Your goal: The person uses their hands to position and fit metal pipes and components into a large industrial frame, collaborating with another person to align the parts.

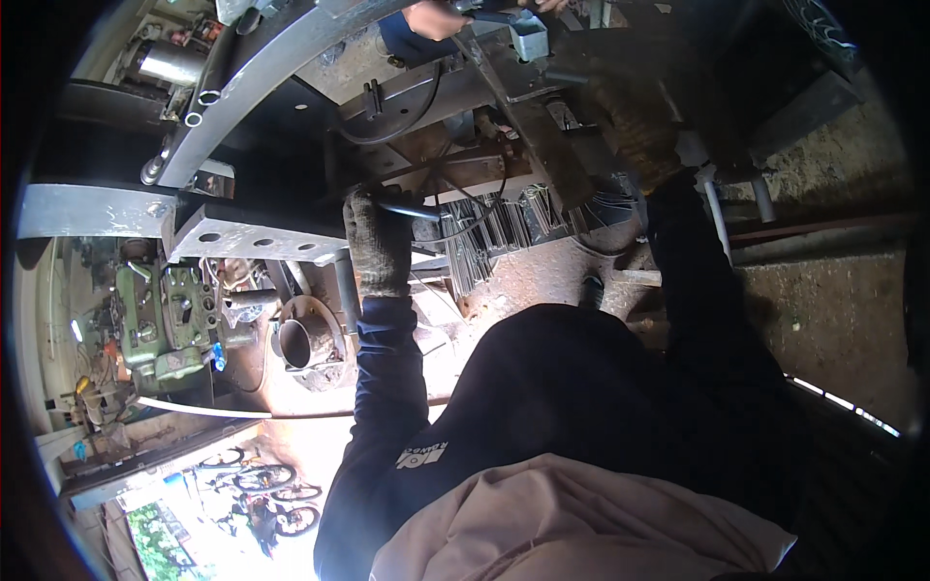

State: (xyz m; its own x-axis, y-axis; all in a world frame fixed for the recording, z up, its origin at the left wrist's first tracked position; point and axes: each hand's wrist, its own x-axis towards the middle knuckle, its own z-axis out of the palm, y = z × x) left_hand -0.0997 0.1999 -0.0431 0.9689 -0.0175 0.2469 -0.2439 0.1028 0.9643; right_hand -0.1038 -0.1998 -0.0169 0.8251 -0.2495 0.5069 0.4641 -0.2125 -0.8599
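My left hand (379, 244), in a knitted work glove, is closed around a short shiny metal rod (411, 210) that sticks out to its right. It is beside the dark steel frame, close to a steel plate with round holes (262, 242). My right hand (639, 136), gloved too, reaches to the upper right among dark metal parts. Shadow and blur hide its fingers, so its grip cannot be made out. Between my hands a flat steel bar (528, 116) slants down to the right.
Another person's hand (436, 19) is at the top, near a small grey square metal box (529, 37). Bundled thin metal rods (484, 232) lie beneath the frame. To the left are a large pipe (298, 341) and a green machine (165, 315). Bicycles (266, 479) stand further off.
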